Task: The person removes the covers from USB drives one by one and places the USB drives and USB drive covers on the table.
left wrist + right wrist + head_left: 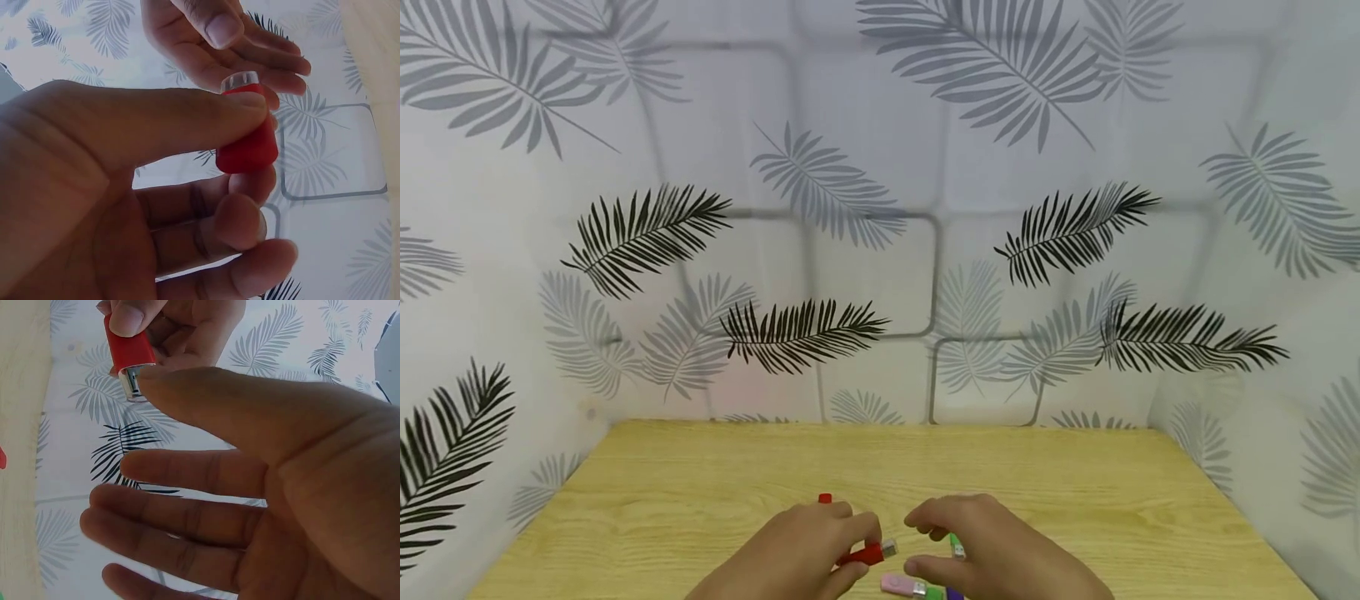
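My left hand [812, 546] pinches a red USB flash drive [867, 555] between thumb and fingers, its silver metal plug uncovered and pointing toward the right hand. In the left wrist view the thumb lies across the red body [247, 150], and the clear-silver plug [240, 80] sticks out past it. My right hand [996, 542] hovers beside it with thumb and fingers spread apart, holding nothing. In the right wrist view the right thumb overlaps the edge of the metal plug [132, 386], while the other fingers extend below it.
On the wooden table [700, 492], a pink flash drive [898, 584] lies by the near edge, beside green [935, 593] and purple [954, 594] pieces. Another green drive [957, 546] shows partly behind the right hand. A small red piece [825, 498] lies beyond the left hand. Leaf-patterned cloth [880, 250] surrounds the table.
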Available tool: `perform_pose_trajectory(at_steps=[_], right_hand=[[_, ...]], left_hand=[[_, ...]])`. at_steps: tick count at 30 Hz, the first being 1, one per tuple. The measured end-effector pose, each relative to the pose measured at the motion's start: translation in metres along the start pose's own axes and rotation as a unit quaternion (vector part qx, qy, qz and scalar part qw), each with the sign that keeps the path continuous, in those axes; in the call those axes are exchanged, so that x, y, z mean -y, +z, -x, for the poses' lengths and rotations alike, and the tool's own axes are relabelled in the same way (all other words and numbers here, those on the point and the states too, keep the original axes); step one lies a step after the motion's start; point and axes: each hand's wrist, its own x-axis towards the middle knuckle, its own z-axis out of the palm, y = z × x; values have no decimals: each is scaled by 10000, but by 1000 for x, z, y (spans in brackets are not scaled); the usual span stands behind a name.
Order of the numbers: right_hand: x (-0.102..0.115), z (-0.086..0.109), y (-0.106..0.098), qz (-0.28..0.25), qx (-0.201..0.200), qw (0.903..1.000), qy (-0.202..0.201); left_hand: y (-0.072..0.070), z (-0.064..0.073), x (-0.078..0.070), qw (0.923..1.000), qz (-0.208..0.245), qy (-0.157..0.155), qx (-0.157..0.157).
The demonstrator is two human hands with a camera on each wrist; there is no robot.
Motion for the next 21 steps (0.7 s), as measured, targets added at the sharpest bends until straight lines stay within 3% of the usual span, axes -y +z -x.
perform_pose_trajectory(at_steps=[10,16,21], right_hand=[[8,1,0,-304,7,9980,-560],[9,1,2,172,-18,9964,-828],[8,2,3,299,60,9968,-737]], left_hand=[[4,0,-9,9995,-201,217,60],[6,-1,-10,9985,-364,406,-18],[8,-3,-11,9976,-466,508,-55]])
